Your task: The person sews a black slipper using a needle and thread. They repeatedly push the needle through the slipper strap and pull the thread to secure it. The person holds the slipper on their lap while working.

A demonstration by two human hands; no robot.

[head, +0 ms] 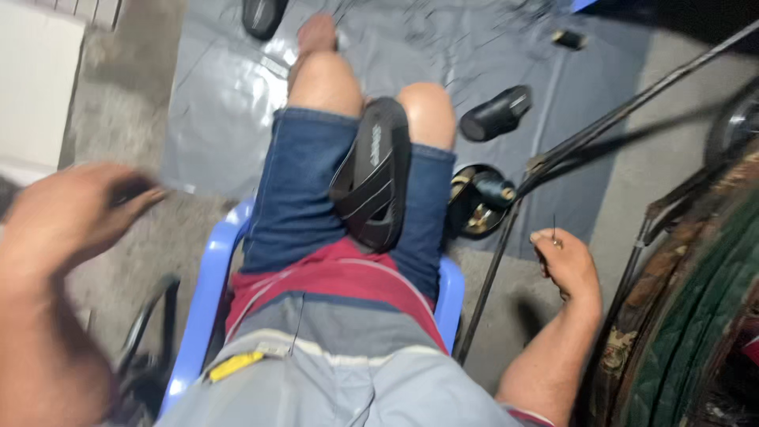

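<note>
Fingers (pixel 545 237) of right hand (pixel 568 265) pinching needle (pixel 554 227), sandal (pixel 375 178) well apart

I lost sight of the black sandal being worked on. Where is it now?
The black sandal lies in the middle of the head view, wedged between the person's knees, above the blue chair.

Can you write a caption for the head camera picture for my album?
Seated on a blue chair, sandal wedged between the knees, right hand pinching a needle, left hand blurred.

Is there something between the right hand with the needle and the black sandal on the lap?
Nothing visible. The right hand pinches a thin needle out beside the blue chair; the gap to the black sandal between the knees looks free.
</note>
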